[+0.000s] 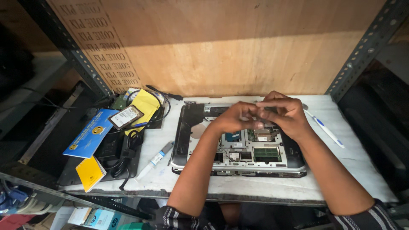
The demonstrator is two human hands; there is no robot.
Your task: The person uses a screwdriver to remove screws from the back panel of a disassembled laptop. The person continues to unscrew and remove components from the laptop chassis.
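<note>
An opened laptop [187, 140] lies bottom-up on the white shelf, its cover off, with the circuit board and a green memory module [267, 153] exposed. My left hand [234, 119] and my right hand [287, 114] meet above the middle of the laptop, fingers curled together and touching. Whether they pinch a small part between them is hidden by the fingers.
A white and blue pen-like tool [326, 130] lies right of the laptop. A small tube [156, 158] lies to its left. Farther left are a hard drive [125, 116], yellow paper [147, 104], a blue booklet [89, 134], a yellow booklet [90, 172] and black cables [123, 162]. A plywood wall stands behind.
</note>
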